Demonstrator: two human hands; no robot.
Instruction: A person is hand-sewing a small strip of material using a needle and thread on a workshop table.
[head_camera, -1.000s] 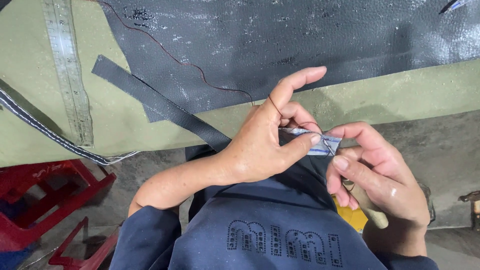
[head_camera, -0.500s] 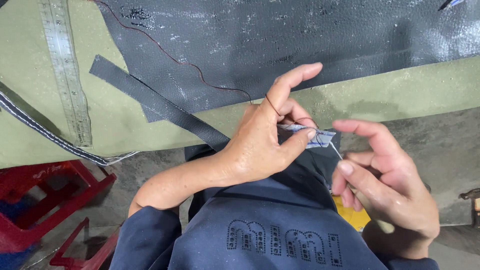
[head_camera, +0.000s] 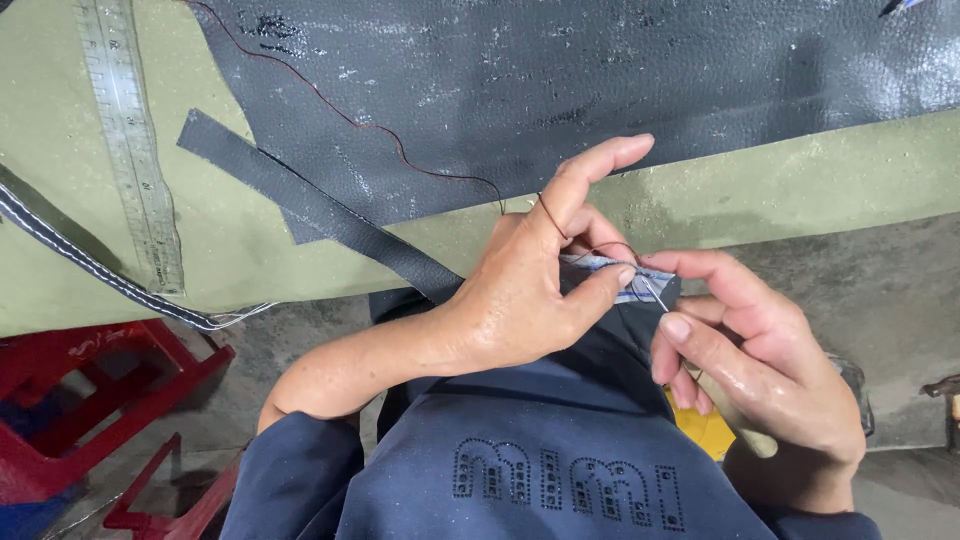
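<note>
The right hand (head_camera: 745, 345) has come back in from the right, fingertips pinched on a thin needle (head_camera: 655, 292). The left hand (head_camera: 530, 290) grips a small pale stitched strip (head_camera: 625, 275), dark red thread (head_camera: 400, 150) looped over its forefinger, near the desk (head_camera: 760, 190) with grainy black leather (head_camera: 600, 70).

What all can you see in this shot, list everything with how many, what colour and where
leather sheet: one, dark grey, top of the table
table: one, olive green, across the upper half
strap: one, dark grey, lying diagonally on the table
ruler: one, metal grey, upper left
stitched band: one, dark with white stitching, left edge
thread: one, dark red, running to the left hand
stool: one, red, lower left
small piece: one, bluish, between both hands
left hand: pinching the small piece
right hand: fingers at the small piece
</note>
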